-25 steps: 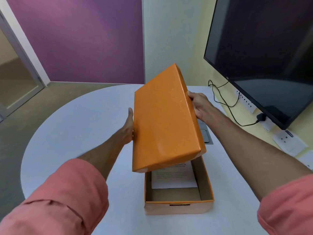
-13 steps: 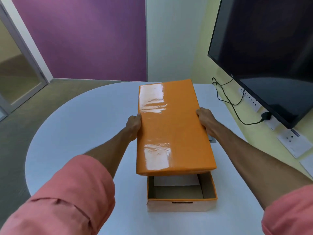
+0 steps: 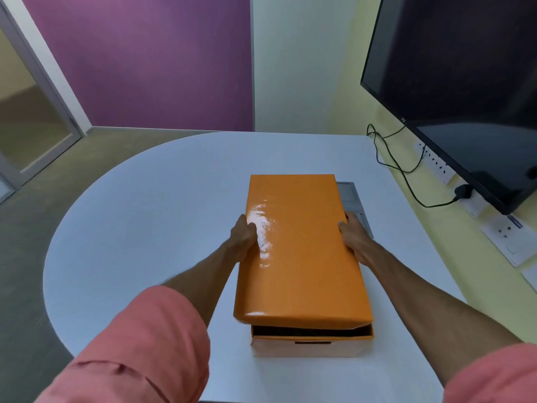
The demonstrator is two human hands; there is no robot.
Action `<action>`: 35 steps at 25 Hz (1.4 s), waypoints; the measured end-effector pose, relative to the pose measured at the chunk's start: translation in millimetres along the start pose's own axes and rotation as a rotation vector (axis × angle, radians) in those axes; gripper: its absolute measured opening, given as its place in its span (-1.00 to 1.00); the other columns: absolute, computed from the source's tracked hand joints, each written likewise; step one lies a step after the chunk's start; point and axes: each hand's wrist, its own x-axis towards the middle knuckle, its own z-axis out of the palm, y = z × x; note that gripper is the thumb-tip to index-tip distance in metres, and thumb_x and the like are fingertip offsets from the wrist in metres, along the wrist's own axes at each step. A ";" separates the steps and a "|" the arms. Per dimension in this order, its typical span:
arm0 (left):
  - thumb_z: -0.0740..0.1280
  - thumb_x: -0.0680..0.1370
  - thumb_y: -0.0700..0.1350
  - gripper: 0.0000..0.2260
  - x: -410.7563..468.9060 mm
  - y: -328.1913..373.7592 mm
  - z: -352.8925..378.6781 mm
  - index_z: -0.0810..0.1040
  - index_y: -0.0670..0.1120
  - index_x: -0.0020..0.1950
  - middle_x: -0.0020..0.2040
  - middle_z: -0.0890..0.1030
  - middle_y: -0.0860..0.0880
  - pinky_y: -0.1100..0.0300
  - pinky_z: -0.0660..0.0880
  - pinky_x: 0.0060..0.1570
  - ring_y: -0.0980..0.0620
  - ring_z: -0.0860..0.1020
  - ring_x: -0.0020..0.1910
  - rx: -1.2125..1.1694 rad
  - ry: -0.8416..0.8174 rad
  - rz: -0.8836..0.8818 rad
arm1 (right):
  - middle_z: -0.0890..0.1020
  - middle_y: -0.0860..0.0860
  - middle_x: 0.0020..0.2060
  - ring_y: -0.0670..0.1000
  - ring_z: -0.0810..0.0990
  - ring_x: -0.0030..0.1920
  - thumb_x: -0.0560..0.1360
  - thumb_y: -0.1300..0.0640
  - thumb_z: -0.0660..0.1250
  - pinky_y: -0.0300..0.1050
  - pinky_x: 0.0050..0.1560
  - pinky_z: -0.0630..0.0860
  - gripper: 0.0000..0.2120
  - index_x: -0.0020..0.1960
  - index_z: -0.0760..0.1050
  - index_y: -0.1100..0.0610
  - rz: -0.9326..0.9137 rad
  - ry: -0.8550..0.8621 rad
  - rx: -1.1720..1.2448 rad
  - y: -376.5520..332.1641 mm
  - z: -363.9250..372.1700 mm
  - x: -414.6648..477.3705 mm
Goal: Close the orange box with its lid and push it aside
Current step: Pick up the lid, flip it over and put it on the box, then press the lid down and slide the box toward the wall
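A glass door with a grey frame (image 3: pixel 35 123) stood at the far left, next to a purple wall panel (image 3: pixel 151 62) and grey-green carpet (image 3: pixel 26 251). The rounded white table (image 3: pixel 151 205) carried the work. A rolled-up salmon-pink sleeve (image 3: pixel 139 344) led along the left forearm to the left hand (image 3: pixel 242 238), whose thumb lay on the glossy orange cardboard lid (image 3: pixel 299 251) while its fingers gripped that lid's left edge. The lid covered most of the orange-rimmed, pale-sided cardboard box (image 3: pixel 312 343), which sat on the table near the person; at the near end the lid was not seated, leaving a dark gap over the box rim. The right hand (image 3: pixel 353 238) clasped the lid's right edge. Just behind that hand, a grey metal socket plate (image 3: pixel 350 196) was set into the tabletop, partly hidden by the lid. Further right, a black cable (image 3: pixel 406 173) ran along the pale yellow wall (image 3: pixel 348 82) to a black plug (image 3: pixel 463 191) beneath a large dark wall-mounted screen (image 3: pixel 465 68), with white wall sockets (image 3: pixel 505 237) below.
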 end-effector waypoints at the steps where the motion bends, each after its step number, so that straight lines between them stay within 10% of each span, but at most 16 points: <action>1: 0.05 0.63 -0.14 -0.68 -1.5 -1.9 2.4 0.34 -0.12 0.37 0.26 0.53 -0.14 -0.02 0.51 0.17 -0.14 0.53 0.15 0.008 -0.002 -0.012 | 0.48 0.13 0.29 0.11 0.53 0.10 0.66 0.14 0.00 0.03 0.04 0.51 -0.61 0.47 0.20 0.11 0.013 -0.003 -0.006 3.2 0.8 1.1; 29: 0.08 0.67 -0.12 -0.68 -6.8 -22.6 31.8 0.31 -0.16 0.41 0.31 0.48 -0.17 -0.03 0.45 0.21 -0.11 0.49 0.16 0.091 -0.050 -0.069 | 0.49 0.16 0.31 0.08 0.51 0.08 0.66 0.17 0.02 0.01 0.06 0.48 -0.62 0.46 0.27 0.14 0.094 -0.031 -0.051 49.1 -8.3 12.8; 35: 0.09 0.66 -0.06 -0.55 -21.8 -36.9 37.8 0.14 -0.18 0.51 0.48 0.32 -0.21 -0.18 0.37 0.36 -0.25 0.37 0.41 0.273 0.028 0.060 | 0.36 0.20 0.43 0.22 0.38 0.38 0.65 0.07 0.05 0.12 0.35 0.33 -0.54 0.49 0.15 0.23 -0.051 0.070 -0.412 64.4 -3.1 -1.4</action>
